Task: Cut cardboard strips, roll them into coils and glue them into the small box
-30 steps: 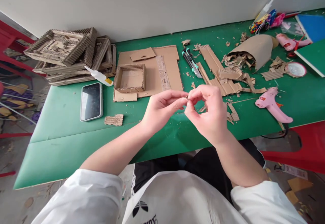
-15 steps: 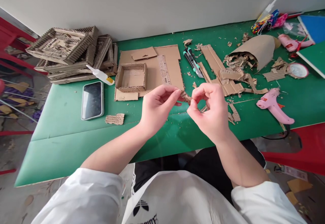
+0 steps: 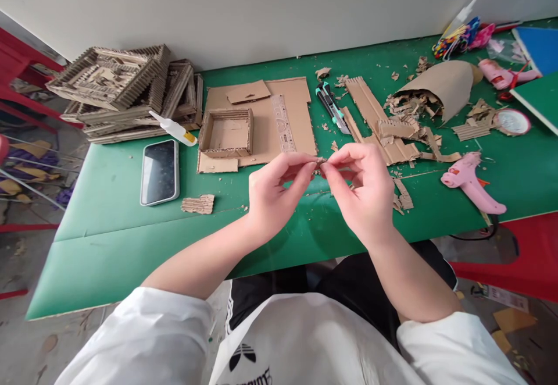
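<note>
Green table, one: spread before you, its far side along a pale wall.

Stack of corrugated cardboard frames, one: far left, layers askew.

Cardboard sheet, one: flat, beyond your hands, a little left of centre.

Rolled cardboard, one: far right, on its side, torn scraps at its mouth.

Square cardboard box, one: open-topped, upright on the left part of the sheet.

Your left hand: thumb and forefinger closed to a pinch on one end of the cardboard bit.

Your right hand: likewise pinched, on the bit's other end, fingertips almost meeting those of the left.

Pink glue gun, one: lying to your right.

Phone, one: left, screen up.

Cutter, one: black and mint, just right of the sheet.

Glue bottle, one: on its side, between phone and stack.

Corrugated scrap, one: right of the phone, nearer you.

Cardboard bit, one: between your fingertips, mostly hidden by them.
</note>
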`<action>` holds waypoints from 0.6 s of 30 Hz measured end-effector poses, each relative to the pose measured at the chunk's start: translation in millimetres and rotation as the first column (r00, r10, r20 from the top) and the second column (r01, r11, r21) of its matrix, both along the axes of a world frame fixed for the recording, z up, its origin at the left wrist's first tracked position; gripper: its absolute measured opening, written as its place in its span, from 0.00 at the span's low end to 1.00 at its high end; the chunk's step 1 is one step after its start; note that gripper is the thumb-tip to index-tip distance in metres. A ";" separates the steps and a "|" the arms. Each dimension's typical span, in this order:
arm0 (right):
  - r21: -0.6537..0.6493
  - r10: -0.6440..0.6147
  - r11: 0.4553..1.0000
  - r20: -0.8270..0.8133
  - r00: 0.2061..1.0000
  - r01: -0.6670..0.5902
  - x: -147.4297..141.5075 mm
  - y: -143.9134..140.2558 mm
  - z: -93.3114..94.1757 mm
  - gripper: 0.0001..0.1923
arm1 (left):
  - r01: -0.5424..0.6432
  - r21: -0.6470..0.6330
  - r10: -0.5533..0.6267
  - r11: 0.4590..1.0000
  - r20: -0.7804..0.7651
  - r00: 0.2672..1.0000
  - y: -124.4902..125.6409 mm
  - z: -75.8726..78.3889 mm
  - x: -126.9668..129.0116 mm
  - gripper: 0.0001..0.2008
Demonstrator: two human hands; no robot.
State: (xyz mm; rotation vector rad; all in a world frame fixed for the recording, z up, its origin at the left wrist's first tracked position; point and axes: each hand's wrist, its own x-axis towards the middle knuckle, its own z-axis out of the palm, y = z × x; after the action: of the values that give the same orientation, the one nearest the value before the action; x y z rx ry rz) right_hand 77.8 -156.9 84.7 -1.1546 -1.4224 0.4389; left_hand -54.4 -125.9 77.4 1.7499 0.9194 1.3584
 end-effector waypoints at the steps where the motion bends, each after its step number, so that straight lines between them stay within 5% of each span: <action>1: 0.032 -0.003 0.999 0.028 1.000 0.002 0.5 0.3 -0.7 0.08 | 0.050 -0.029 -0.049 0.998 0.026 0.998 0.6 0.1 -0.2 0.09; 4: 0.099 -0.002 0.995 0.136 0.991 -0.011 2.8 0.8 -1.7 0.09 | 0.143 -0.103 -0.137 0.984 0.064 0.989 4.6 1.8 -1.2 0.14; 7: 0.100 0.002 0.995 0.188 0.982 -0.021 4.7 0.6 -0.8 0.07 | 0.121 -0.174 -0.111 0.977 0.067 0.992 8.3 4.0 -2.2 0.08; 18: 0.130 -0.035 0.991 0.087 0.996 0.024 11.5 2.1 2.0 0.10 | 0.040 -0.254 0.001 0.966 0.157 0.988 18.0 6.6 -6.8 0.14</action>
State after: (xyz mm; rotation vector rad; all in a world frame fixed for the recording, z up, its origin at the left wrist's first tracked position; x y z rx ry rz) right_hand 89.4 -154.8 86.8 -1.1002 -1.4872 0.2728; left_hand -61.2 -107.9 84.0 1.4336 0.9422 1.2809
